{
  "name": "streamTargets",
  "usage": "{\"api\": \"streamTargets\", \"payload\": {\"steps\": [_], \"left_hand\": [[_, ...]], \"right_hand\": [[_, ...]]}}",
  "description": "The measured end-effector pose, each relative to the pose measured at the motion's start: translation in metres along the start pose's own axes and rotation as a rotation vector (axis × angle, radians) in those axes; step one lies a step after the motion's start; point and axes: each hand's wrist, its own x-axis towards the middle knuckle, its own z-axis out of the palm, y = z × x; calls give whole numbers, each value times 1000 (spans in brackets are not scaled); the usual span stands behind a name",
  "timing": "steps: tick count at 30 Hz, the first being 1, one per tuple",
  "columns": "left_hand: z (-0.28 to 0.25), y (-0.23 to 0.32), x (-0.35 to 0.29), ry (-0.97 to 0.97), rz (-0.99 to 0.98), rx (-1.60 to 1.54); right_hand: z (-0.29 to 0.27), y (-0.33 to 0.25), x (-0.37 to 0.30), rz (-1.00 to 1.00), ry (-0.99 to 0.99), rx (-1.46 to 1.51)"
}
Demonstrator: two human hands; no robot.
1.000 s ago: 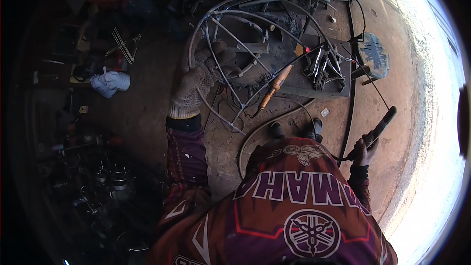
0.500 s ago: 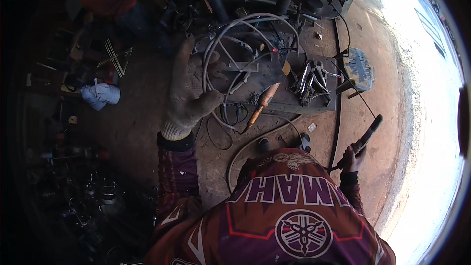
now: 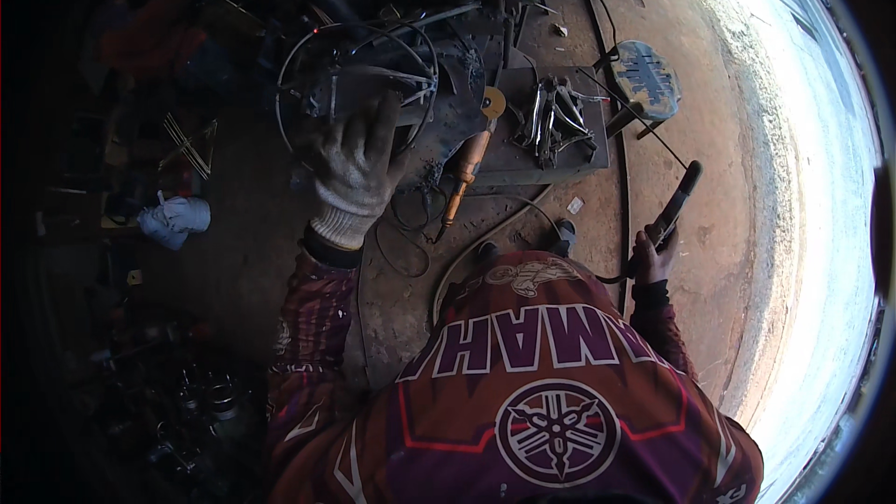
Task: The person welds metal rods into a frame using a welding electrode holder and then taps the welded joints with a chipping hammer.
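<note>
My left hand (image 3: 359,163), in a pale knitted work glove, is over the near side of a round metal frame (image 3: 436,75) made of thin bars. Its fingers are stretched out and a little apart; whether they touch the bars cannot be made out. A small red glowing spot shows on the frame's far left rim. My bare right hand (image 3: 656,257) is closed round a black welding electrode holder (image 3: 677,201), out to the right of the bench. From its tip a thin electrode rod (image 3: 644,119) slants up toward the bench.
On the dark metal bench (image 3: 560,168) lie an orange angle grinder (image 3: 469,163) with a tan disc and a heap of locking pliers (image 3: 555,121). A blue metal stool (image 3: 647,79) stands right. Cables (image 3: 499,247) cross the floor. Loose rods (image 3: 189,149) and pale cloth (image 3: 175,219) lie left.
The round frame has turned over and moved left, lying flatter, with its glowing spot now at the far left. My left hand has shifted over its near side. My right hand still holds the electrode holder.
</note>
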Motion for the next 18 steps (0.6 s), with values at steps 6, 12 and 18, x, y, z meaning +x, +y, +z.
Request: {"api": "streamTargets", "payload": {"steps": [6,12,18], "left_hand": [[64,35,-25,-16,23,128],[81,57,-32,-37,72,-13],[81,65,-28,-251,66,102]], "right_hand": [[-8,9,0,21,5,0],[-7,7,1,49,-63,-21],[-3,4,5,56,-63,-44]]}}
